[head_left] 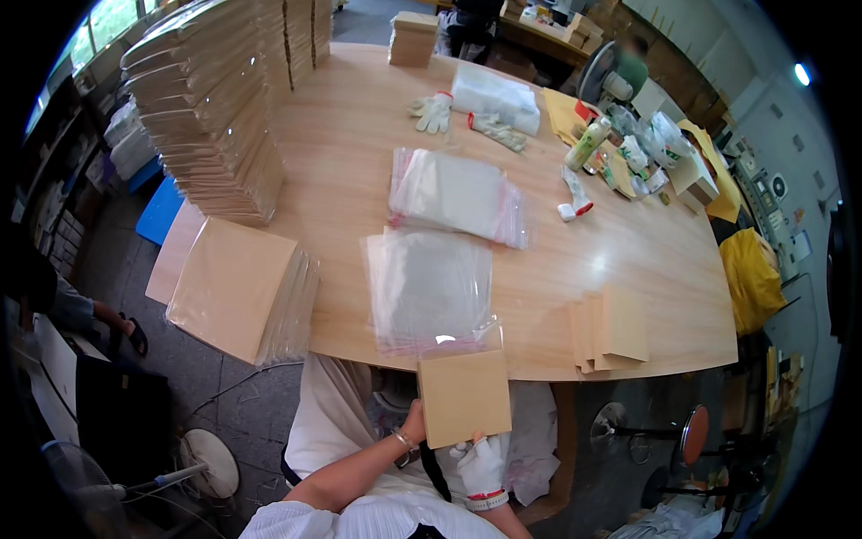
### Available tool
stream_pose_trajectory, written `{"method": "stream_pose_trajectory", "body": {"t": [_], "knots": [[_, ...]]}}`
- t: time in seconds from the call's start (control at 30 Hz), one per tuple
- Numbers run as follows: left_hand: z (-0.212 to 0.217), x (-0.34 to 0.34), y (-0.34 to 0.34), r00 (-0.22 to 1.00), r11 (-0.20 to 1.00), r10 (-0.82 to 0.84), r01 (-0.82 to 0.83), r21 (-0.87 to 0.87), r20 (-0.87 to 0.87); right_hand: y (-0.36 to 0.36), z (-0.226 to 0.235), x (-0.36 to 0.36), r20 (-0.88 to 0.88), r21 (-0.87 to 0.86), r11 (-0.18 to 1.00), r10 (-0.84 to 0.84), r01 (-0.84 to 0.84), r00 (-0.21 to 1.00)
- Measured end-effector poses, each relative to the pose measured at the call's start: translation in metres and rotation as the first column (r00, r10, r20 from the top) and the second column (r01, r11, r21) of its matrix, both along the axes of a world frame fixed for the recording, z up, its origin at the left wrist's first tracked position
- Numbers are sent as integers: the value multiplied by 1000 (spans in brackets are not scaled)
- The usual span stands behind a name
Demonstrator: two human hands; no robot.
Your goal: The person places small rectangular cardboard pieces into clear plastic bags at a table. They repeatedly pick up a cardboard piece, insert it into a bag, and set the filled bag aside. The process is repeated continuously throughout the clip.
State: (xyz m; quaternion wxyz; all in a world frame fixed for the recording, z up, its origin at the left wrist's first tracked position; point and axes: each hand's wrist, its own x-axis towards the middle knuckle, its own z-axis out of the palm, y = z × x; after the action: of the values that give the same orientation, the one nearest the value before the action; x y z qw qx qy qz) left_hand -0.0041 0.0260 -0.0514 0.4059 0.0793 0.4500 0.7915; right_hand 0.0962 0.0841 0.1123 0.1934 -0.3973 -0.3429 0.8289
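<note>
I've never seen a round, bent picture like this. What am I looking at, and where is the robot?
There is no robot: these are a person's own hands. The one picture comes from a wide fisheye camera on that person's head, looking down, so straight edges bend toward the rim. The bare left hand and the right hand, in a white glove, hold a flat tan cardboard piece by the table's near edge. Clear plastic shows at its far end; I can't tell whether it is bagged. On the table lie two piles of clear plastic bags, with a tall stack of wrapped tan packs at left, tan cardboard pieces at right and work gloves farther back.
</note>
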Motion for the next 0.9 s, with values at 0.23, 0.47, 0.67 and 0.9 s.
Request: {"method": "stream_pose_trajectory", "body": {"t": [0.23,0.47,0.67,0.9], "knots": [[13,2,-2,607,972,-75,-132,-193,-791,7,-6,-16,35,5,1000,1,-1,999],[40,0,-10,672,930,-188,-113,-350,-717,19,-2,-37,7,-113,992,-48,48,999],[60,2,-5,902,939,-156,9,-344,-402,53,2,-85,3,-122,990,-65,65,998],[94,-17,-31,999,991,1,5,-132,46,65,23,-41,-81,-188,945,258,-269,963]]}}
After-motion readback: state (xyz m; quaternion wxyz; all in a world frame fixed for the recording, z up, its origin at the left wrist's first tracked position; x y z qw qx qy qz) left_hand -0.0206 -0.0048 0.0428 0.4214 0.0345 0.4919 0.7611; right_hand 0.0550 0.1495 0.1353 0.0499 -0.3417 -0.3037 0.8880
